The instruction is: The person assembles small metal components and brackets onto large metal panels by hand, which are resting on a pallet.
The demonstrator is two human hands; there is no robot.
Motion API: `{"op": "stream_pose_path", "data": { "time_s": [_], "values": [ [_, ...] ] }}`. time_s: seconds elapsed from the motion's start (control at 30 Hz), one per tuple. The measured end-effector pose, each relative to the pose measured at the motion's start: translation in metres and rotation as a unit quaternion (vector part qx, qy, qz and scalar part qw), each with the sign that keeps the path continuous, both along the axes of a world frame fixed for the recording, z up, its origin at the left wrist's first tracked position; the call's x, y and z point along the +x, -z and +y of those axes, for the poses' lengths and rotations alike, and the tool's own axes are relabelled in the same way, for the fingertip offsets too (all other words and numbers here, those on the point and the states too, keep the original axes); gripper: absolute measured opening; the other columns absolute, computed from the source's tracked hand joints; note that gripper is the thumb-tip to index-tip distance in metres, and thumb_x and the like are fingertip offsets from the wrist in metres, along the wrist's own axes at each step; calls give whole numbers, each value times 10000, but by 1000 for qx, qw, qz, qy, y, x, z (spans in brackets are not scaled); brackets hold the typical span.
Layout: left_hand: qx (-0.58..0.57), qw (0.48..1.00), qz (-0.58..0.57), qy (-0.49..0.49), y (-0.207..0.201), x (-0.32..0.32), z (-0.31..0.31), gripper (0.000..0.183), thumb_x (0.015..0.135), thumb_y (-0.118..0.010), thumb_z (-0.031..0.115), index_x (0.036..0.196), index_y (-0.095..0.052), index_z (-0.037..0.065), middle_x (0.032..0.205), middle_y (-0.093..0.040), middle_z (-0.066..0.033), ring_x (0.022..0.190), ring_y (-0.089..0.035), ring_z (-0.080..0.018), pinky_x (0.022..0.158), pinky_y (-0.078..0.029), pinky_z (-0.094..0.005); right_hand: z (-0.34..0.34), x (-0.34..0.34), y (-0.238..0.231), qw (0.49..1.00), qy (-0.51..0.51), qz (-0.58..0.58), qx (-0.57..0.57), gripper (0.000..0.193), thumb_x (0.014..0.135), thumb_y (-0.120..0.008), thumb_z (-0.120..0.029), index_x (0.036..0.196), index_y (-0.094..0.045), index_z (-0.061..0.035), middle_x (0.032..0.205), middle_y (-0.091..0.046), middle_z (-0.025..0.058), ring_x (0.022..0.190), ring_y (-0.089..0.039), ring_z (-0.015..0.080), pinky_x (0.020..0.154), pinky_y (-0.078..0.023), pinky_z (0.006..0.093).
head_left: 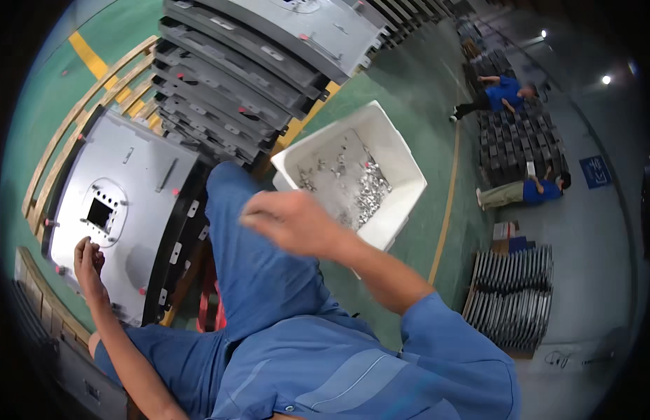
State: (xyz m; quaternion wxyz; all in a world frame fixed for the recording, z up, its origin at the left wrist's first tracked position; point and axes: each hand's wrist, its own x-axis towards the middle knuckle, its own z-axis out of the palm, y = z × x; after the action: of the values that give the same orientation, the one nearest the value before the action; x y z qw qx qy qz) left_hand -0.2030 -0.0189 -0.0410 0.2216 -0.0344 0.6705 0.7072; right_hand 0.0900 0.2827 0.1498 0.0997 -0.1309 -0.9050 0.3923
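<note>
Right hand (288, 220) near boxy white bin (403, 162) — shiny metal bits (372, 196) inside.

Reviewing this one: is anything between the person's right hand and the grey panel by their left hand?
Yes: in this view the blue-trousered knee lies between the right hand and the grey panel. Nothing visible separates the left hand from it.

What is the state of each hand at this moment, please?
Left hand: partly curled, by the grey panel; cannot tell if it holds anything.
Right hand: blurred, loosely bent, near the white bin; cannot tell if it holds anything.
</note>
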Motion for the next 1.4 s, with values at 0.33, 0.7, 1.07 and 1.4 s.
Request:
{"op": "stream_pose_path", "data": {
  "time_s": [0.33, 0.7, 1.07, 1.4],
  "values": [
    [-69, 996, 56, 30, 2, 33, 5, 199, 911, -535, 188, 1058, -565, 57, 801, -535, 1, 672, -484, -67, 632, -430, -191, 206, 193, 70, 898, 306, -274, 162, 226, 737, -586, -128, 921, -640, -8, 862, -658, 162, 836, -629, 298, 759, -479, 364],
    [-129, 981, 104, 97, -5, 48, -24, 223, 913, -528, 178, 1065, -549, 16, 785, -549, -31, 661, -506, -91, 624, -452, -218, 203, 168, 77, 868, 345, -287, 213, 237, 787, -602, -217, 980, -638, -84, 929, -654, 133, 896, -609, 308, 781, -472, 402],
    [-160, 978, 104, 90, 14, 46, -42, 207, 916, -504, 149, 1061, -538, 5, 769, -539, -41, 634, -487, -92, 570, -423, -211, 231, 165, 89, 881, 331, -261, 213, 214, 767, -588, -193, 916, -660, -59, 888, -651, 160, 867, -607, 336, 764, -476, 414],
    [-210, 964, 116, 111, 21, 51, -34, 204, 915, -508, 162, 1052, -545, 16, 772, -553, -41, 648, -509, -93, 590, -439, -218, 249, 161, 125, 867, 314, -316, 226, 189, 784, -547, -166, 862, -623, -11, 882, -623, 236, 880, -589, 392, 773, -460, 464]
  ]
}}
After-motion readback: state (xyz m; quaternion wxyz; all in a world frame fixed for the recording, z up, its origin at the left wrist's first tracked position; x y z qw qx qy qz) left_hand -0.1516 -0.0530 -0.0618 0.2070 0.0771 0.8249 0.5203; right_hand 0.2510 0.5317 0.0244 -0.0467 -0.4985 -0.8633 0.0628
